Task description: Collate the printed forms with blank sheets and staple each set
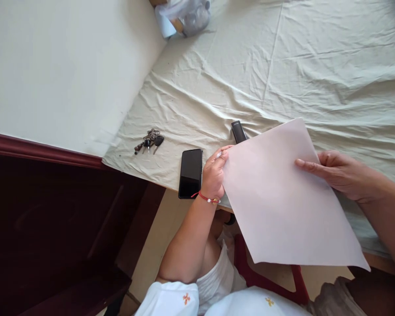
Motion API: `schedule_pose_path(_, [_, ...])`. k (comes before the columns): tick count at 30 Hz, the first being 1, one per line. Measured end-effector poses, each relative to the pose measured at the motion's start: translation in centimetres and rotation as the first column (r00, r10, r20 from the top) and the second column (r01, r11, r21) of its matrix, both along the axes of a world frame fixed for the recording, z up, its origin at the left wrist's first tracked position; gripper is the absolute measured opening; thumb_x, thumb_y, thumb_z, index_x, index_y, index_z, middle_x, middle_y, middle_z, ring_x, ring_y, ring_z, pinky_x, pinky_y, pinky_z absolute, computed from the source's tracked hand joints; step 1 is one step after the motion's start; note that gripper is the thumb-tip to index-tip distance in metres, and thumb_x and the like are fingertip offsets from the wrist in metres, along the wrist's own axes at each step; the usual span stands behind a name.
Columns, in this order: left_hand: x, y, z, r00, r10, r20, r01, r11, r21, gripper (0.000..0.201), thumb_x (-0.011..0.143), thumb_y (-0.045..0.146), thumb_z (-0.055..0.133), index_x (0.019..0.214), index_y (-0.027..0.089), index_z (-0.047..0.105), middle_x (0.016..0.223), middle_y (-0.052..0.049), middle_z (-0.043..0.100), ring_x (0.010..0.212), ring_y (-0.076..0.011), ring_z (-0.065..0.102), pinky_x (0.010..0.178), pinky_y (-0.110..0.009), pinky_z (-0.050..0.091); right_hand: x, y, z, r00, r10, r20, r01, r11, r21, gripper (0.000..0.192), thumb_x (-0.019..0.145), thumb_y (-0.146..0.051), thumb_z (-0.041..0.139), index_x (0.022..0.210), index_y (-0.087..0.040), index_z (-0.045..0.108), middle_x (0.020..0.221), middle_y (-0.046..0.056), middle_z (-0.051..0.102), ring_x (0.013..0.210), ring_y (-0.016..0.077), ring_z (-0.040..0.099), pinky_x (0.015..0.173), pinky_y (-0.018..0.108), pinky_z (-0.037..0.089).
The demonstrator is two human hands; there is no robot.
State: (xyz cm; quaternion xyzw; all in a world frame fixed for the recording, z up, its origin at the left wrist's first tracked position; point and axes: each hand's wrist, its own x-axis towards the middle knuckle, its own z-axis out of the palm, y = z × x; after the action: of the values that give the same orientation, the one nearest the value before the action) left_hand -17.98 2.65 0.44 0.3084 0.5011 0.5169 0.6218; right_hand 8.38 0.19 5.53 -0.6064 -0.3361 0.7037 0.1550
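Observation:
My left hand [214, 170], with a red bracelet at the wrist, has its fingers closed at the left edge of a blank white sheet of paper [276, 193]. A small white tip shows between those fingers; I cannot make out what it is. Across the sheet, my right hand [337, 171] pinches the right edge, thumb on top and fingers underneath. The paper tilts over the table's front edge, its lower corner slightly curled. Just beyond its upper left edge lies a black oblong object [238, 131], partly covered. A black phone [190, 173] rests left of my left hand.
A bunch of keys [150, 140] lies on the wrinkled pale green cloth [184, 105] covering the table. A clear plastic bag [194, 17] with things inside stands at the back by the white wall [59, 66]. Dark red wooden furniture [52, 228] is at lower left.

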Motion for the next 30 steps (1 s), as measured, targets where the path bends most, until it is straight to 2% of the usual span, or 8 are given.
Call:
schedule_pose_path(4, [0.5, -0.2, 0.2, 0.999, -0.032, 0.005, 0.032, 0.999, 0.031, 0.030, 0.082, 0.042, 0.075, 0.100, 0.018, 0.072, 0.090, -0.003, 0.075, 0.082, -0.0171, 0.069, 0.078, -0.028, 0.053, 1.2, 0.1, -1.8, 1.000, 0.001, -0.026, -0.001, 1.000, -0.001, 0.050, 0.070, -0.064, 0.082, 0.080, -0.016, 0.075, 0.081, 0.013, 0.076, 0.060, 0.0239, 0.072, 0.049, 0.029, 0.057])
schedule_pose_path(7, [0.7, -0.5, 0.0, 0.995, -0.081, -0.056, 0.084, 0.995, 0.057, 0.030, 0.084, 0.044, 0.074, 0.100, 0.018, 0.074, 0.085, -0.003, 0.073, 0.075, -0.0146, 0.065, 0.070, -0.024, 0.051, 2.0, 0.8, -3.2, 0.987, -0.098, -0.125, 0.113, 0.986, 0.119, 0.048, 0.069, -0.063, 0.085, 0.089, -0.020, 0.074, 0.083, 0.008, 0.076, 0.067, 0.0218, 0.073, 0.055, 0.029, 0.061])
schedule_pose_path(10, [1.0, -0.8, -0.3, 0.981, -0.166, -0.096, 0.173, 0.982, 0.069, 0.032, 0.086, 0.047, 0.074, 0.102, 0.019, 0.076, 0.082, -0.002, 0.072, 0.072, -0.0127, 0.062, 0.065, -0.022, 0.048, 2.0, 1.8, -3.8, 0.966, -0.187, -0.179, 0.231, 0.935, 0.270, 0.043, 0.071, -0.057, 0.086, 0.083, -0.019, 0.069, 0.072, 0.001, 0.069, 0.056, 0.0104, 0.064, 0.048, 0.018, 0.051])
schedule_pose_path(13, [1.3, -0.9, -0.4, 0.980, -0.176, -0.091, 0.183, 0.980, 0.081, 0.036, 0.086, 0.052, 0.075, 0.101, 0.019, 0.076, 0.081, -0.002, 0.071, 0.072, -0.0124, 0.062, 0.066, -0.021, 0.048, 1.5, 2.3, -3.9, 0.966, -0.224, -0.127, 0.253, 0.919, 0.304, 0.051, 0.067, -0.062, 0.087, 0.078, -0.018, 0.064, 0.061, -0.003, 0.061, 0.044, 0.0079, 0.052, 0.036, 0.018, 0.040])
schedule_pose_path(16, [1.2, -0.6, -0.6, 0.986, -0.147, -0.076, 0.152, 0.986, 0.071, 0.040, 0.081, 0.055, 0.078, 0.089, 0.017, 0.074, 0.073, 0.000, 0.066, 0.064, -0.0104, 0.058, 0.061, -0.021, 0.047, 1.3, 2.4, -4.3, 0.968, -0.242, -0.065, 0.248, 0.895, 0.371, 0.057, 0.063, -0.068, 0.086, 0.077, -0.018, 0.062, 0.059, -0.003, 0.058, 0.042, 0.0080, 0.049, 0.035, 0.019, 0.039])
schedule_pose_path(21, [0.7, -0.2, -0.7, 0.994, -0.092, -0.065, 0.091, 0.996, -0.015, 0.043, 0.066, 0.049, 0.090, 0.074, 0.015, 0.066, 0.055, 0.008, 0.046, 0.046, -0.0025, 0.034, 0.041, -0.016, 0.028, 2.2, 2.5, -5.6, 0.977, -0.212, 0.029, 0.177, 0.876, 0.449, 0.057, 0.070, -0.072, 0.079, 0.081, -0.018, 0.064, 0.062, -0.002, 0.058, 0.044, 0.0066, 0.047, 0.037, 0.019, 0.038])
schedule_pose_path(26, [1.0, -0.2, -0.1, 0.999, -0.051, -0.014, 0.050, 0.998, -0.036, 0.043, 0.069, 0.045, 0.088, 0.068, 0.017, 0.056, 0.055, 0.009, 0.043, 0.045, -0.0027, 0.034, 0.038, -0.015, 0.024, 3.1, 2.7, -6.4, 0.993, -0.074, 0.092, 0.018, 0.868, 0.495, 0.055, 0.081, -0.072, 0.070, 0.089, -0.018, 0.067, 0.067, -0.001, 0.059, 0.050, 0.0065, 0.049, 0.042, 0.017, 0.038])
schedule_pose_path(30, [1.2, -0.3, -0.1, 0.998, -0.056, -0.016, 0.055, 0.997, -0.047, 0.043, 0.072, 0.047, 0.084, 0.066, 0.018, 0.053, 0.054, 0.009, 0.042, 0.043, -0.0029, 0.033, 0.036, -0.016, 0.021, 3.4, 2.7, -6.4, 0.995, -0.077, 0.062, 0.037, 0.872, 0.488, 0.055, 0.080, -0.071, 0.072, 0.093, -0.018, 0.068, 0.071, 0.000, 0.061, 0.053, 0.0076, 0.051, 0.043, 0.018, 0.040])
